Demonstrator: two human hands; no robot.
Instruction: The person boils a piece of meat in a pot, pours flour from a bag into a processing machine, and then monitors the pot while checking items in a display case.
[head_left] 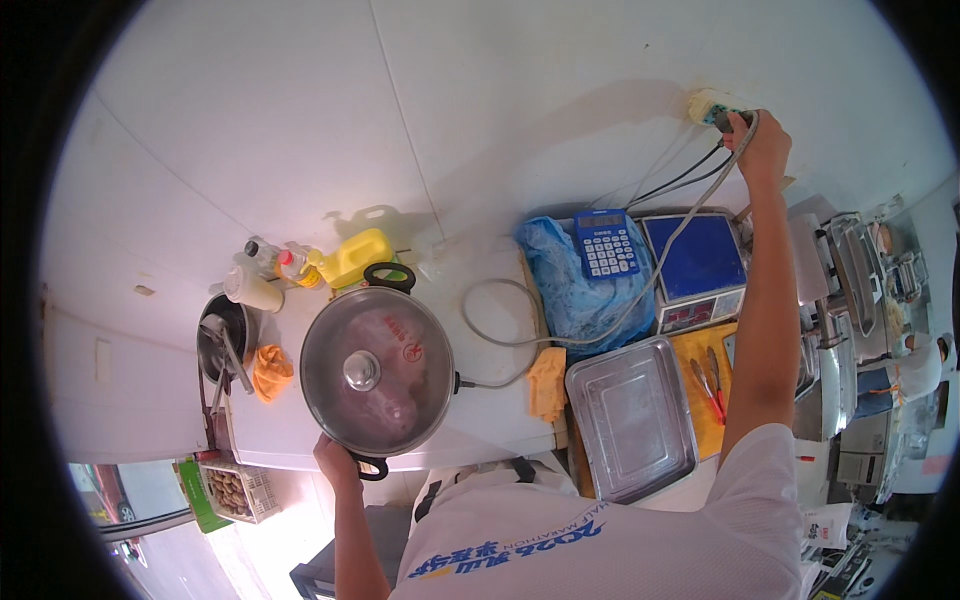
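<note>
An electric pan [312, 400] with a glass lid [350, 330] stands on the white table, left of centre. Something pinkish shows through the lid, partly hidden by glare. My left hand [336, 464] is closed at the pan's near rim, beside the black near handle [372, 468]; some fingers are hidden. Up at the right, my right arm reaches to the wall, where my right hand [764, 150] grips a dark plug [724, 121] at the wall socket [706, 104]. From the pan a grey power cord [482, 318] loops across the table and up to that hand.
Right of the pan lie an orange cloth [547, 384], a blue plastic bag [560, 290] under a calculator [606, 245], a scale [695, 257], a metal tray [635, 420] and tongs [712, 382]. Bottles [358, 258] and a dark pot [208, 350] stand left. A person [905, 375] is far right.
</note>
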